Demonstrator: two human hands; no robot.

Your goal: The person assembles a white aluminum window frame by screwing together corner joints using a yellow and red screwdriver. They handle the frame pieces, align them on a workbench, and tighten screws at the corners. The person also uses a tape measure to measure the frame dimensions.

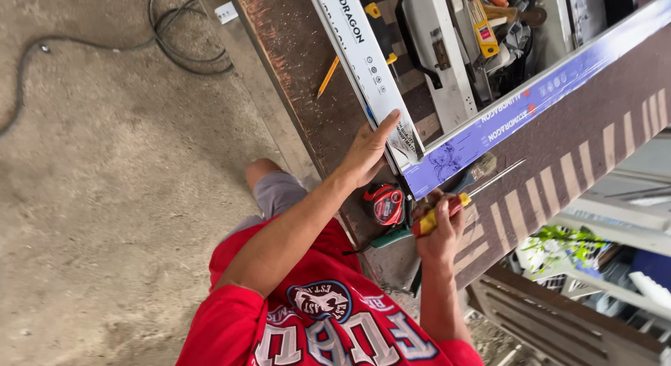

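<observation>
Right hand [442, 233] grips screwdriver [454, 202]; tape measure [385, 204] just beside it.

Pencil [328, 76], tape measure [385, 204] (red)

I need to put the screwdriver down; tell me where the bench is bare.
Bare bench lies left of the white rail, around the pencil. By the right hand it is crowded: tape measure, screwdriver. Beyond the rail, the tool pile fills everything.
</observation>
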